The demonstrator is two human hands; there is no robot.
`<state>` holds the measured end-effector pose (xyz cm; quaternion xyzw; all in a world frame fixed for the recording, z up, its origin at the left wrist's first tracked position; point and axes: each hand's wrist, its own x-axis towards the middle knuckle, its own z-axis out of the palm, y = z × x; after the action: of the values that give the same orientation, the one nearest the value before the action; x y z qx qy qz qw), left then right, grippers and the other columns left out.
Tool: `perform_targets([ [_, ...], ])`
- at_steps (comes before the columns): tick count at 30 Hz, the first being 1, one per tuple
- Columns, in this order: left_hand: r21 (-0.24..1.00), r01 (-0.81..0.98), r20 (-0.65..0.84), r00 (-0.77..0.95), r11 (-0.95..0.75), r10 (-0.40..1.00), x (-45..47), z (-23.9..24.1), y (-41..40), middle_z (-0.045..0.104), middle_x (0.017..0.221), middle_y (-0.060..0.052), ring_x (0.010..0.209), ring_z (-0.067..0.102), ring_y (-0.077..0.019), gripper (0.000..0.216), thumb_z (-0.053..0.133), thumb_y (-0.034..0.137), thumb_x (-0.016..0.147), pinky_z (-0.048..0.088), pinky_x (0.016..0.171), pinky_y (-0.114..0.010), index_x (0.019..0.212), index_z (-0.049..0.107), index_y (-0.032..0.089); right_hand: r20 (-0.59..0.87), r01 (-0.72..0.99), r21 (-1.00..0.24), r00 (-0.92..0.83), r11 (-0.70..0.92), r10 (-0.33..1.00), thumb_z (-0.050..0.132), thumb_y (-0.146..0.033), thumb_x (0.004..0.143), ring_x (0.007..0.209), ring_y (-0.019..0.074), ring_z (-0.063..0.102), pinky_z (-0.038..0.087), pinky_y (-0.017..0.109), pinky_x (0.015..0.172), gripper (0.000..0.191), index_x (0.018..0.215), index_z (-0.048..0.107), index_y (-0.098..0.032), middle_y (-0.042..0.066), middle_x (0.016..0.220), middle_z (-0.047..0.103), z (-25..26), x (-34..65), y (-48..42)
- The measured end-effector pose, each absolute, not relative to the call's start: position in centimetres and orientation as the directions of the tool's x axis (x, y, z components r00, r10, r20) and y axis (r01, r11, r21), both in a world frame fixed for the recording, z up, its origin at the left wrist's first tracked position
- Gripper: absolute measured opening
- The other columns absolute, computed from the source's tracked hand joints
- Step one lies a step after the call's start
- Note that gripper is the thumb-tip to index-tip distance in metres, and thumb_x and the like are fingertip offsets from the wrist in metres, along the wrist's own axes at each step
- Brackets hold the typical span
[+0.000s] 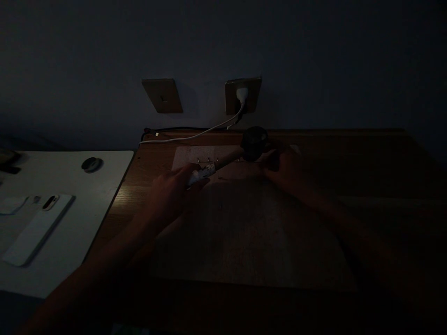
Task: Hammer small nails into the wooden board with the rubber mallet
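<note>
Left hand [174,193]: fingers wrapped tight around the pale end of a hammer [226,160] handle, over the middle of the desk.

Hammer: light handle running up and to the right from the left hand. Its dark head lies at the far end, low over the back of the board [244,232].

Right hand [284,170]: just right of the hammer head, resting low on the board. It is too dark to tell whether the fingers are apart or closed, or whether they touch the head.

Nails [207,162]: a few small metal pins standing in the board beside the handle, near the left hand.

Board: large pale sheet lying flat on the desk [366,163], under both hands.

Desk: dark brown wood, set against the wall.

Cable [195,136]: white, running along the desk's back edge up to a plug [241,94] seated in a wall socket [232,100].

Wall plate [162,95]: left of the socket, well apart from it.

White table [104,186]: adjoining the desk on the left. It carries a phone [37,230] lying flat and a small round dark object [91,164].
</note>
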<state>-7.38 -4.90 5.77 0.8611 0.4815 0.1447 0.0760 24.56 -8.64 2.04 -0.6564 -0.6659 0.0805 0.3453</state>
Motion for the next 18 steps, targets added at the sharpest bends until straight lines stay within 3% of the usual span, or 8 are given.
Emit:
perform_targets([
  [2,0.228,0.818,0.145,0.508,-0.528,0.849,-7.2,5.6,-4.9,0.082,0.096,-0.008,0.078,0.076,-0.0252,0.041,0.061,0.054,0.100,0.049,0.063,-0.030,0.126,0.071,0.024,0.438,0.816,-0.554,0.118,0.164,0.891,0.072,-0.029,0.085,0.112,0.0365,0.069,0.058,0.055,0.093,0.057,0.140,0.057,-0.034,0.009,0.124,0.072,2.0,25.0,-9.4],
  [5,0.194,0.828,0.151,0.504,-0.526,0.850,-7.3,5.4,-5.0,0.082,0.098,-0.008,0.080,0.077,-0.0263,0.041,0.061,0.053,0.100,0.050,0.063,-0.030,0.128,0.070,0.025,0.486,0.783,-0.595,0.172,0.181,0.857,0.071,-0.029,0.087,0.088,0.0287,0.070,0.060,0.048,0.079,0.059,0.143,0.054,-0.035,0.007,0.117,0.071,2.1,25.4,-10.4],
  [9,0.205,0.824,0.161,0.504,-0.529,0.848,-7.6,5.4,-5.2,0.081,0.095,-0.007,0.075,0.076,-0.0250,0.039,0.061,0.052,0.100,0.047,0.059,-0.029,0.125,0.072,0.025,0.586,0.760,-0.591,0.172,0.272,0.792,0.070,-0.027,0.091,0.071,0.0219,0.063,0.058,0.040,0.066,0.043,0.133,0.059,-0.035,0.004,0.102,0.068,2.5,24.6,-11.3],
  [11,0.237,0.820,0.174,0.492,-0.522,0.853,-7.7,5.4,-5.3,0.081,0.092,-0.006,0.071,0.074,-0.0235,0.039,0.060,0.054,0.100,0.046,0.059,-0.029,0.122,0.073,0.025,0.632,0.772,-0.525,0.070,0.359,0.772,0.065,-0.023,0.096,0.073,0.0216,0.063,0.058,0.038,0.066,0.030,0.124,0.063,-0.034,0.003,0.096,0.066,2.7,23.7,-11.6],
  [14,0.301,0.820,0.219,0.438,-0.487,0.872,-8.0,5.3,-5.4,0.079,0.085,-0.004,0.065,0.071,-0.0202,0.040,0.061,0.056,0.099,0.045,0.058,-0.027,0.120,0.073,0.024,0.636,0.747,-0.365,-0.236,0.556,0.734,0.059,-0.015,0.100,0.084,0.0213,0.068,0.060,0.036,0.074,0.021,0.117,0.068,-0.025,0.006,0.100,0.069,2.8,21.4,-11.5],
  [18,0.349,0.845,0.227,0.343,-0.404,0.912,-8.5,5.5,-5.4,0.075,0.073,-0.001,0.059,0.067,-0.0174,0.039,0.064,0.056,0.096,0.041,0.053,-0.025,0.117,0.074,0.024,0.414,0.762,-0.180,-0.515,0.622,0.751,0.051,-0.007,0.101,0.111,0.0266,0.067,0.059,0.043,0.096,0.036,0.134,0.066,-0.015,0.013,0.119,0.072,3.2,17.6,-10.4],
])
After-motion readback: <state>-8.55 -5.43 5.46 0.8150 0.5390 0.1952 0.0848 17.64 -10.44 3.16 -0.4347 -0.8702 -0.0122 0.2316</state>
